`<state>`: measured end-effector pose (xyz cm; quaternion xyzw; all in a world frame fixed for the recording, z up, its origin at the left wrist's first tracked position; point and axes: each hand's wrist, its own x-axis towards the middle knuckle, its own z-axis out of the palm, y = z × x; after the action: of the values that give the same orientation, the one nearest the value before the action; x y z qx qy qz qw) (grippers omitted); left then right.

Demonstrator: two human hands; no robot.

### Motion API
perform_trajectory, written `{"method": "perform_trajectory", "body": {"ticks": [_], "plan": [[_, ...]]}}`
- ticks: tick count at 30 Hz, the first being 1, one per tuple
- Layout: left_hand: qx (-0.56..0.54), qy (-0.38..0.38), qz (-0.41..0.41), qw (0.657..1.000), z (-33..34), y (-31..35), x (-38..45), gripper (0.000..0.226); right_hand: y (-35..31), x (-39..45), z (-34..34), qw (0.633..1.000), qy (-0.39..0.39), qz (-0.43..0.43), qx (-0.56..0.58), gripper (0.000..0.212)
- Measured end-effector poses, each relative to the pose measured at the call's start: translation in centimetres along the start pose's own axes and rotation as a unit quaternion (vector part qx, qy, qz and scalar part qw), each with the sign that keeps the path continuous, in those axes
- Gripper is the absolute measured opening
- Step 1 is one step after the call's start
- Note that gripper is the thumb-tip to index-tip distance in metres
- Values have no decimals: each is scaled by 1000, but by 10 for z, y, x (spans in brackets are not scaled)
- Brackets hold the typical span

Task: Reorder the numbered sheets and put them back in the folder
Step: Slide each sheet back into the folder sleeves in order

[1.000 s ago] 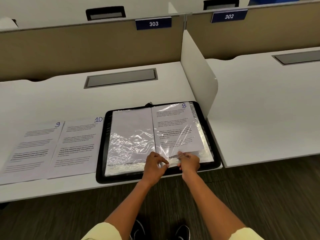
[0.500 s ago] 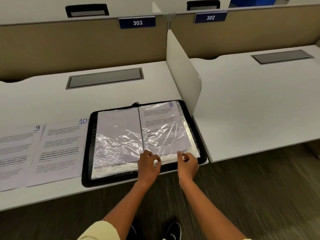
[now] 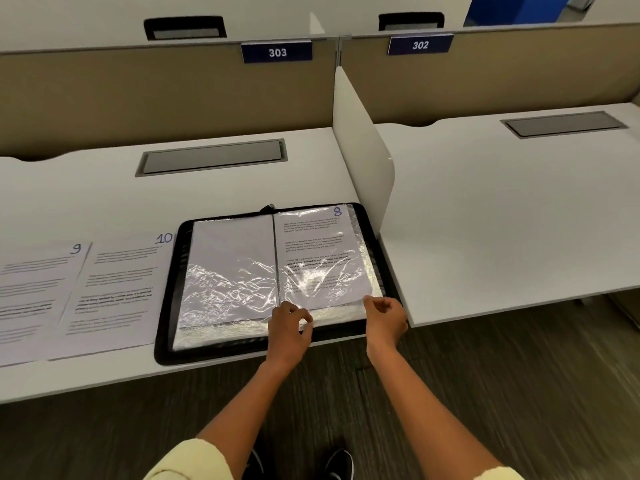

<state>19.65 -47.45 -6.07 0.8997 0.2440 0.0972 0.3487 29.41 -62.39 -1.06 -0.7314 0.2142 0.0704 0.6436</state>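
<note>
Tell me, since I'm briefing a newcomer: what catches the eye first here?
The open black folder at the desk's near edge, its crinkled clear sleeves glinting, with sheet 8 in the right-hand sleeve. The left hand and right hand pinch that sleeve's bottom edge. Sheets 9 and 10 lie loose left of the folder.

**A numbered study hall or shared office**

This looks like a library reading room or an open-plan office with assigned seats. Two white desks (image 3: 104,188) stand side by side, split by a low white divider (image 3: 360,161). A tan partition (image 3: 138,95) runs along the back, carrying blue seat plates marked 303 (image 3: 277,52) and 302 (image 3: 420,45). Each desk has a grey cable hatch (image 3: 211,157) set flush in its top. Beyond the partition, more desks face the other way. The floor is dark carpet (image 3: 519,393).
</note>
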Motion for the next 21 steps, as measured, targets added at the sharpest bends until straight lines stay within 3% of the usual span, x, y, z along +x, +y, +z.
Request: {"method": "perform_trajectory", "body": {"ticks": [9,15,19,21], "plan": [[-12,-75,-10,997,-15,8,6,13,-10,-10,9,997,-49,-19,62,21],[-231,-81,-118,962,-54,32,13,52,-23,-43,30,982,-145,-108,53,23],[-358,-61,-163,918,-85,40,25,55,-24,-71,48,951,-231,-206,-1,16],[-377,-48,-159,911,-104,45,29,54,-25,-88,57,934,-262,-242,-20,13]]}}
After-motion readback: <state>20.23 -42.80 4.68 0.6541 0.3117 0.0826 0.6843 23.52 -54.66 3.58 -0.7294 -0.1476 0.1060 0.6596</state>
